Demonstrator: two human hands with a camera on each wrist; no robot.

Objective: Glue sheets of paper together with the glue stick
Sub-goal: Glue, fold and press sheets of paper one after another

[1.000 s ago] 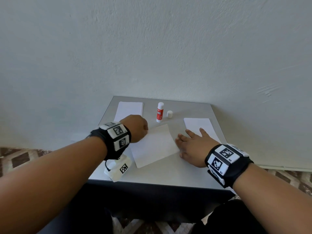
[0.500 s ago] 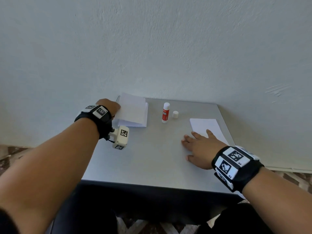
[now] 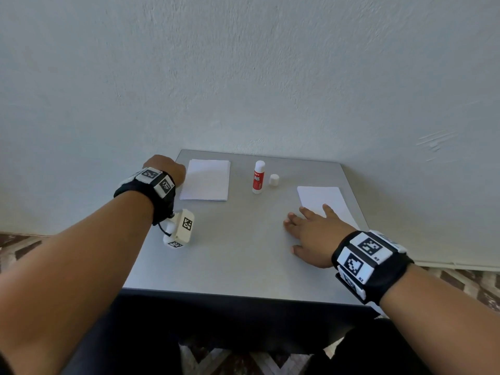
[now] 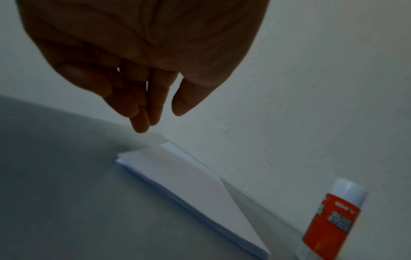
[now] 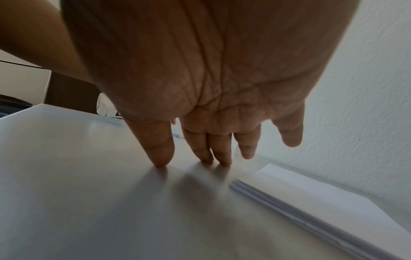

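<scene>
While the head view hides them, left hand (image 4: 142, 58) fingers relaxed, holding nothing, right hand (image 5: 213, 84) fingertips (image 5: 161, 158) spread on table (image 5: 77, 193).

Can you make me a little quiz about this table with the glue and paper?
1. True or false: the glue stick stands upright with its cap off beside it.
2. How many paper piles lie on the table?
3. Which hand has fingertips on the table: A left hand, B right hand?

Key: 1 true. 2 two: the left pile and the right pile. 3 B.
</scene>
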